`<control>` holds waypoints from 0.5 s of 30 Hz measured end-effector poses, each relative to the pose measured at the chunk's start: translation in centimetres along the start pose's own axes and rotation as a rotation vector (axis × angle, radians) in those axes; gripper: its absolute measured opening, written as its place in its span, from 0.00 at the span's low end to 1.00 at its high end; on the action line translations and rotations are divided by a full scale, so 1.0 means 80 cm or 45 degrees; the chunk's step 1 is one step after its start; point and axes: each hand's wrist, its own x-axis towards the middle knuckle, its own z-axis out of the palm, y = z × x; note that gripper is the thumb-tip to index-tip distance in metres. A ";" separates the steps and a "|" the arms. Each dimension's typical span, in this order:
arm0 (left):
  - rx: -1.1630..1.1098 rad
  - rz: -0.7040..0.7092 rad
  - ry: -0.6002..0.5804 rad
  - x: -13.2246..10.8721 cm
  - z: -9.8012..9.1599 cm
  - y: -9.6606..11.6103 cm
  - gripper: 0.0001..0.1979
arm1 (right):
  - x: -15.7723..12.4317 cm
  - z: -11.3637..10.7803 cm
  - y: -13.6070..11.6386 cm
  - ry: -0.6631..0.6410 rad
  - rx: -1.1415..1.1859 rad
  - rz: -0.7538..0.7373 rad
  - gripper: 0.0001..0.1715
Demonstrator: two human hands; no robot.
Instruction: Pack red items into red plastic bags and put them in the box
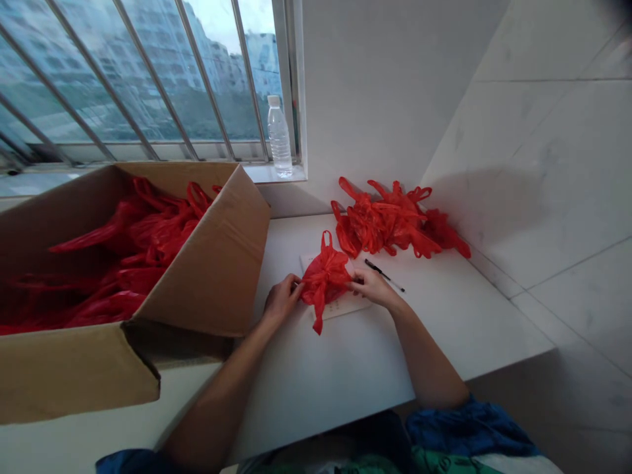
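Note:
A knotted red plastic bag [326, 273] lies on a white sheet of paper [345, 304] with marks on it, its tied ends pointing up and down. My left hand [284, 296] pinches the bag's left edge. On the opposite side, my right hand [372, 286] has its fingers closed on the bag's right edge. What the bag holds is hidden. A black pen [385, 275] rests on the white table just beyond my right hand.
An open cardboard box [212, 257] with red plastic bags [148, 224] stands at left. More red bags [390, 217] are heaped against the wall at the back right. A clear water bottle [280, 138] stands on the sill by the barred window. The white table [330, 375] ends near my body.

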 end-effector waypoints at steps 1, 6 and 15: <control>-0.012 -0.005 -0.033 0.000 -0.002 -0.002 0.10 | -0.001 -0.004 0.003 -0.064 0.039 0.026 0.12; -0.144 0.110 0.196 -0.002 -0.008 0.011 0.15 | -0.003 -0.013 -0.001 0.175 -0.047 -0.005 0.16; 0.362 0.387 0.021 0.027 0.052 0.059 0.29 | 0.049 0.068 -0.009 0.481 -0.640 -0.375 0.34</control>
